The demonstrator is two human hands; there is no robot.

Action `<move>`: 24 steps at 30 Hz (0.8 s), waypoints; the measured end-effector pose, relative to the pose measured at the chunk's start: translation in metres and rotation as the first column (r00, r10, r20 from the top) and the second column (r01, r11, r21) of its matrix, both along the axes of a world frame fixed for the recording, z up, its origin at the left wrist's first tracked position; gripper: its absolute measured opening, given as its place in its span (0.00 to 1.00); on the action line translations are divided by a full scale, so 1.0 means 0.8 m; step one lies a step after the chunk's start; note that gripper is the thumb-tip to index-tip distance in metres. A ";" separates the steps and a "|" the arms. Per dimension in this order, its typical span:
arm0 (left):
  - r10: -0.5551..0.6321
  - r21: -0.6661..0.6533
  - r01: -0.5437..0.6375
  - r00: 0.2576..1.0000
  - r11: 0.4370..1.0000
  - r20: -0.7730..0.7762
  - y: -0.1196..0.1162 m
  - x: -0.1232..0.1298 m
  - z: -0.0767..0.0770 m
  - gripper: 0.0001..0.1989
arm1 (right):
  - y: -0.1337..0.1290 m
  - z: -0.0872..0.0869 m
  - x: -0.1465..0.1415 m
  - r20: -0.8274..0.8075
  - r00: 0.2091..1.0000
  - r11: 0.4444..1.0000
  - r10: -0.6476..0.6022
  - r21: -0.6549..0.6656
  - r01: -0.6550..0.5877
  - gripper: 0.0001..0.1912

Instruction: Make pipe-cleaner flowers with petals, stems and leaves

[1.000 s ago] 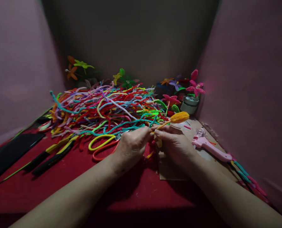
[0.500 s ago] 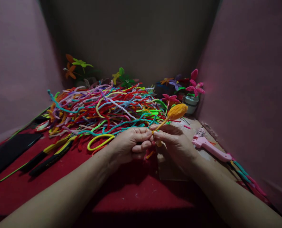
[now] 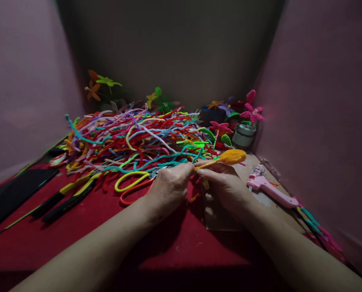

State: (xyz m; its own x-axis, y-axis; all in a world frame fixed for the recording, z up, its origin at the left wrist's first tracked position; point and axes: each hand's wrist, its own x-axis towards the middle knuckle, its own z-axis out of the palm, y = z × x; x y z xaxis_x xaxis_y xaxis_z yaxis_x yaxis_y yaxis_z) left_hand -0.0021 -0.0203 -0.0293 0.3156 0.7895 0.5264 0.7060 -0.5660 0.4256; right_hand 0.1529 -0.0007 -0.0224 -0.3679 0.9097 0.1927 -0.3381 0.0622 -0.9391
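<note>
An orange-yellow pipe-cleaner flower bud (image 3: 232, 157) on a thin stem lies tilted nearly level, its head pointing right. My left hand (image 3: 174, 184) is closed at the stem's lower end, its knuckles turned up and its fingertips mostly hidden. Pinched between thumb and fingers of my right hand (image 3: 225, 182), the stem passes over that hand with the bud beyond it. Just left of my left hand lie scissors (image 3: 131, 181) with one yellow and one red handle loop. Beneath my right hand is a brown board (image 3: 219, 219).
A heap of coloured pipe cleaners (image 3: 135, 134) spreads across the back. Pliers (image 3: 70, 198) and a black flat object (image 3: 19, 194) lie left. A pink glue gun (image 3: 272, 190) rests right. Pipe-cleaner flowers (image 3: 251, 112) stand behind, near a pale green container (image 3: 244, 134).
The bud has swung from slanting upward to almost level, dropping to the right. My left hand has rolled over, knuckles now up, and the scissors show more fully.
</note>
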 end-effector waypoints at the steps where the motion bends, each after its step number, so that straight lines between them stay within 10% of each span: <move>1: -0.008 -0.015 0.009 0.999 1.000 0.047 0.000 0.000 0.002 0.09 | -0.002 0.002 0.000 -0.004 1.000 1.000 0.005 -0.015 -0.006 0.07; 5: 0.052 -0.297 0.064 0.928 0.953 0.370 -0.002 0.007 0.021 0.12 | -0.004 0.006 0.001 0.007 1.000 0.998 0.002 -0.060 -0.001 0.08; 9: 0.133 -0.577 0.393 0.735 0.716 0.665 -0.002 0.009 0.035 0.09 | -0.002 0.004 0.003 -0.001 1.000 0.999 -0.021 -0.024 0.021 0.03; 16: 0.195 -0.546 0.752 0.512 0.369 0.836 0.005 -0.003 0.028 0.06 | -0.003 0.009 0.004 0.037 0.999 1.000 -0.015 0.003 0.014 0.04; 20: 0.136 -0.567 0.719 0.566 0.402 0.813 0.006 -0.003 0.027 0.09 | -0.003 0.008 0.004 0.078 0.997 1.000 -0.013 0.004 0.013 0.05; 24: 0.146 -0.625 0.462 0.720 0.629 0.678 0.006 0.002 0.032 0.16 | 0.001 0.002 0.005 0.069 0.994 0.995 -0.090 -0.043 0.093 0.06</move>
